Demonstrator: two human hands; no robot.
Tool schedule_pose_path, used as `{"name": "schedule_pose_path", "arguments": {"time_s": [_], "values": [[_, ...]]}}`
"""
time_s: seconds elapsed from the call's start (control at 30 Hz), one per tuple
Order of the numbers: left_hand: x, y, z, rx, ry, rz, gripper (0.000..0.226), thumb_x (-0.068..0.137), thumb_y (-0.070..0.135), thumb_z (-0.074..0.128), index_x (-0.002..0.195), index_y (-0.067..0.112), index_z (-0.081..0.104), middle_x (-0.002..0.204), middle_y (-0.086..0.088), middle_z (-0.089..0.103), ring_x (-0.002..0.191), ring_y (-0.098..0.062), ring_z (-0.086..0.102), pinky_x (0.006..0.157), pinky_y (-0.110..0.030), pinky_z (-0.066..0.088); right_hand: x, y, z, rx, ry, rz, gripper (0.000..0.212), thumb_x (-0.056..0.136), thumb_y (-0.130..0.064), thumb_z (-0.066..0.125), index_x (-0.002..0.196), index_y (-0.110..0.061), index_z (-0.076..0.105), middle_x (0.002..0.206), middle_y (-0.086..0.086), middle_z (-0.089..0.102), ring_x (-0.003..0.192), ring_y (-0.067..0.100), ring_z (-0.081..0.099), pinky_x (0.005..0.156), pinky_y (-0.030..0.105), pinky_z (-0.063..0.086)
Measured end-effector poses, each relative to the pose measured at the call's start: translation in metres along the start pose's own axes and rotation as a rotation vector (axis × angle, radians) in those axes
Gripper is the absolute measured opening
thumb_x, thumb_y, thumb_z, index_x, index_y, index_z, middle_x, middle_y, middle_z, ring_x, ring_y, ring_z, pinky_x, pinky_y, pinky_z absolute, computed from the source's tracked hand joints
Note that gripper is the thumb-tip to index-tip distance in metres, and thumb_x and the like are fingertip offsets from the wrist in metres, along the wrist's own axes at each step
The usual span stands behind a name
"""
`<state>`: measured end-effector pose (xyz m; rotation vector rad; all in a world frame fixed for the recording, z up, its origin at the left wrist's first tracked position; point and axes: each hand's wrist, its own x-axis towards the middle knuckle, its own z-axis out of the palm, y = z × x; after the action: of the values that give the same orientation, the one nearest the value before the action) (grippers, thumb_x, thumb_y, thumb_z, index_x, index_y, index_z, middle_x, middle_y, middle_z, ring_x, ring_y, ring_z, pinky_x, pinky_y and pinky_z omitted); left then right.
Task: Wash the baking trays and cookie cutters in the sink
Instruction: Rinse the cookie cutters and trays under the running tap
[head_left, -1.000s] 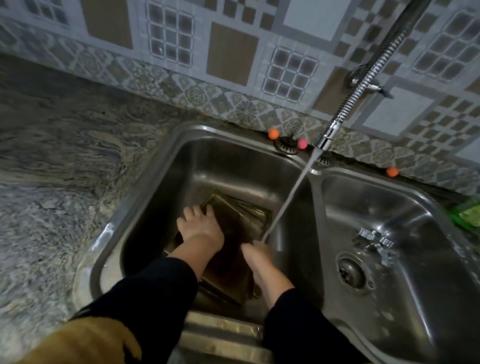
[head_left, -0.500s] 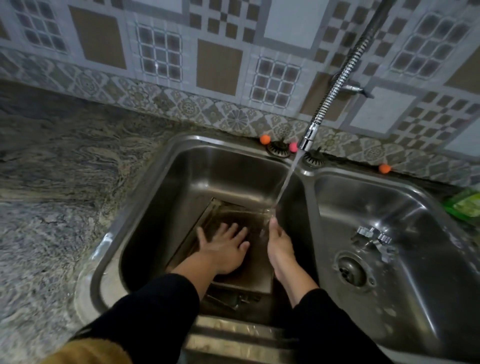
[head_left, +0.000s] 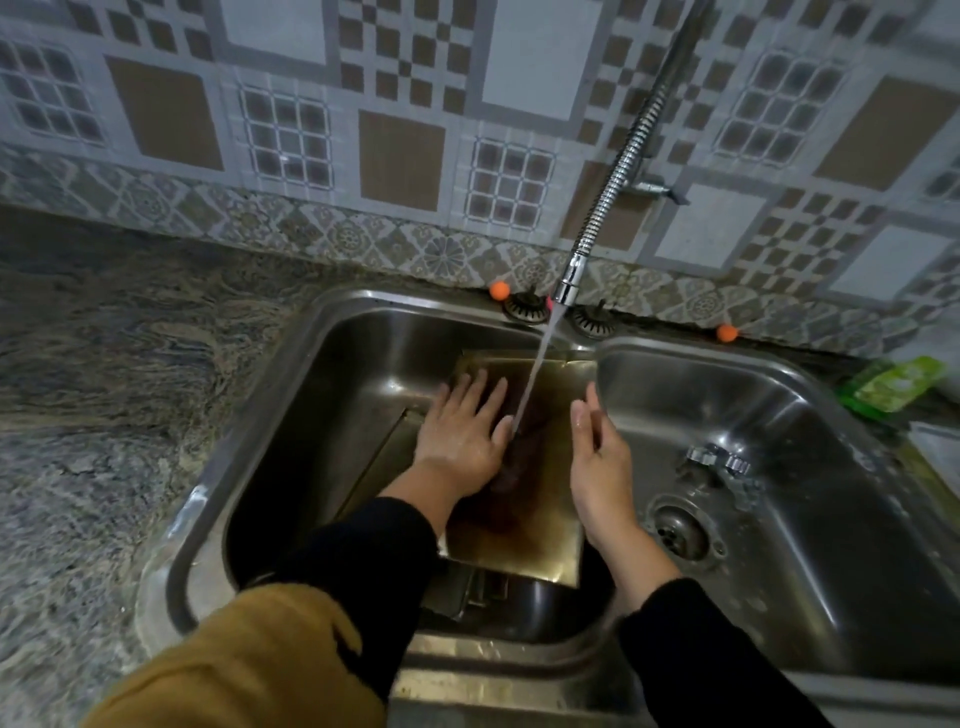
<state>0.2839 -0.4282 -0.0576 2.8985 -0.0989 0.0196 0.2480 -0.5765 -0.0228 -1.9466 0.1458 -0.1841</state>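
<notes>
A dark, brownish baking tray (head_left: 524, 525) stands tilted in the left basin (head_left: 291, 395), its far edge up against the back wall of the sink. My left hand (head_left: 462, 436) presses flat on its surface with the fingers spread. My right hand (head_left: 597, 462) holds the tray's right edge, thumb on top. Water (head_left: 535, 374) runs from the flexible tap (head_left: 569, 280) onto the tray between my hands. More trays (head_left: 467, 592) lie underneath. Metal cookie cutters (head_left: 717, 460) sit in the right basin (head_left: 831, 493).
The right basin has a drain (head_left: 680, 532) near its middle. Two sink strainers (head_left: 524, 309) and small orange balls (head_left: 498, 290) sit on the back ledge. A green packet (head_left: 893, 384) lies at the far right. Stone counter (head_left: 104, 389) stretches to the left.
The tray has been raised and tipped up toward the back wall under the water. My left hand went from curled at the edge to flat on the surface; my right hand moved up along the right edge.
</notes>
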Motion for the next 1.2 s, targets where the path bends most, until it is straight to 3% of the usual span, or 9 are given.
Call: {"name": "schedule_pose_path", "arguments": {"time_s": [0.07, 0.17, 0.3, 0.47, 0.6, 0.73, 0.8, 0.93, 1.2], "values": [[-0.008, -0.016, -0.005, 0.161, 0.055, -0.031, 0.059, 0.098, 0.054, 0.007, 0.153, 0.034, 0.003, 0.161, 0.001, -0.008, 0.148, -0.024, -0.013, 0.113, -0.057, -0.013, 0.003, -0.001, 0.0, 0.037, 0.025, 0.001, 0.054, 0.096, -0.048, 0.041, 0.147, -0.035, 0.031, 0.15, -0.003, 0.039, 0.137, 0.015, 0.036, 0.101, 0.02, 0.027], [-0.019, -0.037, -0.013, -0.228, -0.041, -0.244, 0.064, 0.096, 0.06, 0.021, 0.146, 0.046, -0.016, 0.161, -0.003, -0.014, 0.145, -0.037, 0.012, 0.113, -0.061, 0.013, 0.005, -0.003, 0.004, 0.141, 0.014, 0.047, 0.054, 0.095, -0.048, 0.044, 0.146, -0.038, 0.031, 0.152, -0.004, 0.035, 0.138, 0.016, 0.033, 0.103, 0.024, 0.027], [-0.032, -0.052, -0.015, -0.763, 0.051, -0.229, 0.071, 0.099, 0.043, 0.041, 0.148, 0.046, -0.011, 0.142, -0.01, 0.047, 0.122, -0.025, 0.052, 0.104, -0.037, 0.037, 0.006, 0.002, 0.017, 0.086, -0.059, 0.011, 0.059, 0.094, -0.047, 0.047, 0.148, -0.039, 0.025, 0.154, -0.006, 0.029, 0.14, 0.017, 0.029, 0.104, 0.026, 0.027], [-0.048, -0.049, -0.016, -0.996, 0.307, -0.153, 0.055, 0.103, 0.02, 0.04, 0.15, 0.042, 0.021, 0.142, 0.011, 0.046, 0.12, 0.01, 0.041, 0.103, -0.013, 0.03, 0.019, 0.004, 0.034, -0.455, -0.305, 0.073, 0.085, 0.087, -0.068, 0.041, 0.15, -0.04, -0.008, 0.16, 0.002, -0.012, 0.146, 0.031, 0.007, 0.115, 0.044, 0.017], [-0.051, -0.029, -0.023, -0.639, 0.426, -0.024, 0.059, 0.101, 0.02, 0.041, 0.15, 0.043, 0.015, 0.14, 0.005, 0.052, 0.118, -0.007, 0.055, 0.091, -0.021, 0.045, 0.025, -0.025, 0.052, -0.157, -0.342, 0.029, 0.097, 0.079, -0.072, 0.049, 0.149, -0.041, -0.011, 0.161, 0.0, -0.001, 0.147, 0.026, 0.01, 0.117, 0.045, 0.016], [-0.058, 0.001, -0.029, -0.297, 0.35, 0.081, 0.066, 0.101, 0.023, 0.04, 0.151, 0.041, 0.001, 0.155, 0.008, 0.032, 0.115, -0.016, 0.059, 0.081, -0.033, 0.053, 0.032, -0.068, 0.049, 0.245, -0.019, 0.072, 0.09, 0.094, -0.042, 0.053, 0.148, -0.033, -0.018, 0.155, 0.007, 0.026, 0.13, 0.023, 0.042, 0.099, 0.025, 0.033], [-0.062, 0.016, -0.026, -0.321, 0.3, 0.153, 0.062, 0.102, 0.026, 0.038, 0.153, 0.035, 0.004, 0.158, 0.008, 0.024, 0.129, -0.012, 0.048, 0.094, -0.031, 0.05, 0.035, -0.073, 0.04, 0.257, 0.117, 0.035, 0.081, 0.099, -0.029, 0.047, 0.15, -0.03, -0.016, 0.151, 0.013, 0.034, 0.11, 0.019, 0.053, 0.086, 0.024, 0.038], [-0.063, 0.036, -0.014, -0.509, 0.144, 0.16, 0.05, 0.104, 0.037, 0.023, 0.152, 0.035, 0.008, 0.159, 0.016, 0.003, 0.145, -0.001, 0.0, 0.121, -0.036, 0.013, 0.03, -0.057, 0.023, 0.287, 0.075, 0.008, 0.07, 0.101, -0.024, 0.041, 0.149, -0.044, -0.007, 0.16, 0.001, 0.011, 0.142, 0.02, 0.026, 0.105, 0.031, 0.03], [-0.027, 0.042, -0.027, -0.488, 0.142, 0.188, 0.047, 0.104, 0.033, 0.017, 0.149, 0.047, 0.008, 0.159, 0.02, -0.007, 0.142, -0.001, -0.02, 0.114, -0.052, -0.012, 0.019, -0.043, 0.008, 0.374, -0.048, 0.011, 0.054, 0.101, -0.037, 0.037, 0.143, -0.057, 0.011, 0.159, -0.01, 0.011, 0.145, 0.015, 0.016, 0.115, 0.042, 0.024]]}}
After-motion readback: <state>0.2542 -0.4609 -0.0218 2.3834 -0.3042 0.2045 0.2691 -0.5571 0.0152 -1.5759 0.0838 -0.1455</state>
